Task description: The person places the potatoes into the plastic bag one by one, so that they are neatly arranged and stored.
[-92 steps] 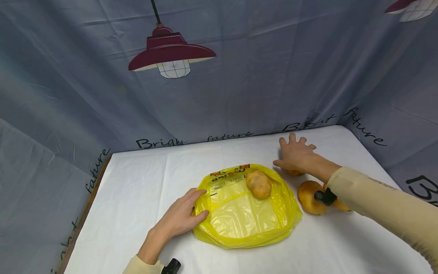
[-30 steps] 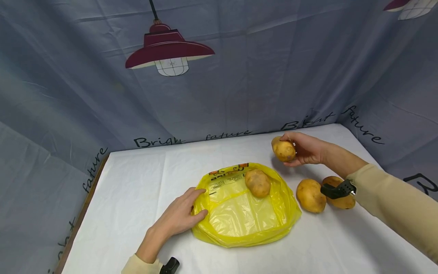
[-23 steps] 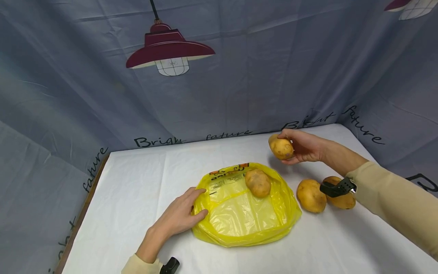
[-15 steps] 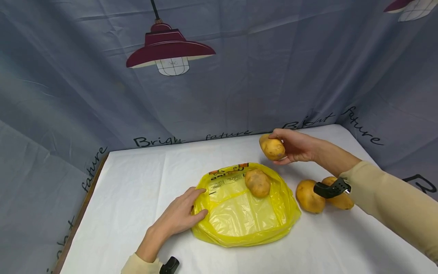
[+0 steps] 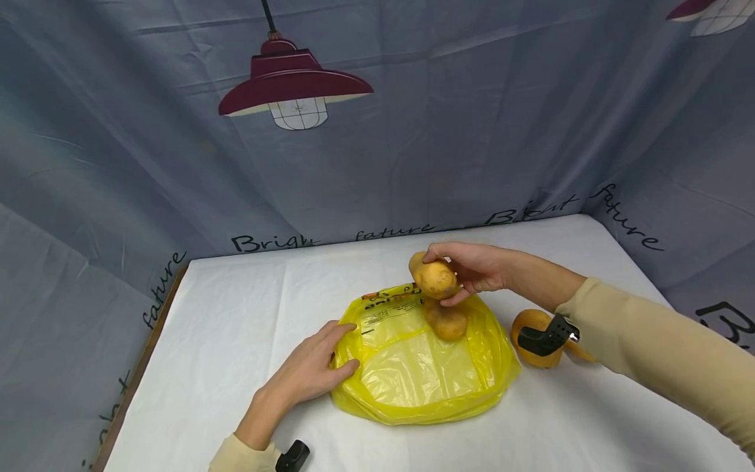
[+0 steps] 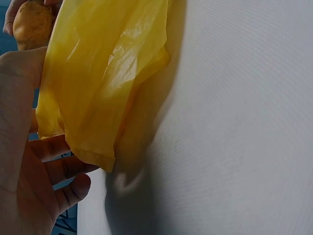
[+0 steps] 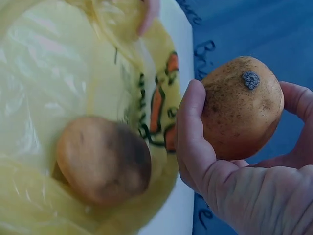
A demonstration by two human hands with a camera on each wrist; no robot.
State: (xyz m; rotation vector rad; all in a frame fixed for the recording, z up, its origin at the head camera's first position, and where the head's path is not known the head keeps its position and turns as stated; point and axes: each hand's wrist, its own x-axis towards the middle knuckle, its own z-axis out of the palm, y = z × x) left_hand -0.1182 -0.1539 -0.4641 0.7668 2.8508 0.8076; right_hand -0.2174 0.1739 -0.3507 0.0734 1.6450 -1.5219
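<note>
A yellow plastic bag (image 5: pixel 413 387) lies on the table with its mouth spread wide, and one potato (image 5: pixel 447 324) is inside it. My left hand (image 5: pixel 309 367) holds the bag's left rim, thumb and a fingertip reaching over the edge. In the left wrist view, other fingers (image 6: pixel 68 166) show beside the yellow film. Above the bag's far rim, my right hand (image 5: pixel 480 265) grips a second potato (image 5: pixel 433 276) between thumb and fingers. The right wrist view shows this held potato (image 7: pixel 244 107) from near, with a dark spot on its skin.
Right of the bag lie two more potatoes, a nearer potato (image 5: pixel 533 357) and a farther potato (image 5: pixel 580 352), both partly hidden by the right wrist's black strap (image 5: pixel 548 335). The white-covered table (image 5: pixel 236 314) meets a printed grey-blue curtain (image 5: pixel 448 164) at the back.
My right hand, at first spread over a potato at the back right, has picked it up and carried it left over the bag's far rim. The left hand and bag stay put.
</note>
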